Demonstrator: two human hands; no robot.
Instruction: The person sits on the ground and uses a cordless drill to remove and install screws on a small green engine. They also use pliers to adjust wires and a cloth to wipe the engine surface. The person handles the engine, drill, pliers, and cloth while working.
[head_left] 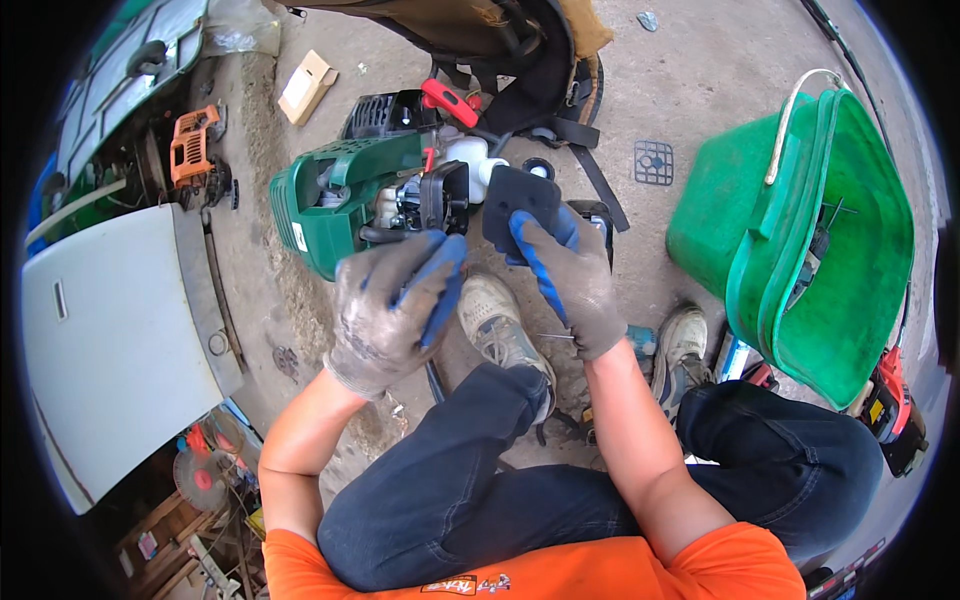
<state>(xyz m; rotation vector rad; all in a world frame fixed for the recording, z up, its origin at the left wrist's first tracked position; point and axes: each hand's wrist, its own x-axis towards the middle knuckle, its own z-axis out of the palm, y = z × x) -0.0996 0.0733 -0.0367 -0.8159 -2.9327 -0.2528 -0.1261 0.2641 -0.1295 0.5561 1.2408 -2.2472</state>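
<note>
A small green-cased engine (345, 200) lies on the ground in front of me, its black square housing (444, 197) facing right. My left hand (395, 305), in a grey and blue work glove, is at the engine's near side, just below that housing. Its fingers are curled together; whatever they may hold is hidden. My right hand (570, 275), gloved alike, grips a flat black square pad (520, 205) between thumb and fingers, to the right of the housing. The thumb presses on the pad's face. Beside the pad, a white plastic part (468, 160) sits on the engine.
A green bucket (715, 200) holding tools stands at the right. A black plastic grid (654, 163) lies on the ground, and a backpack harness (500, 60) rests beyond the engine. On the left are a small cardboard box (307, 88), an orange machine (195, 145) and a white panel (125, 350).
</note>
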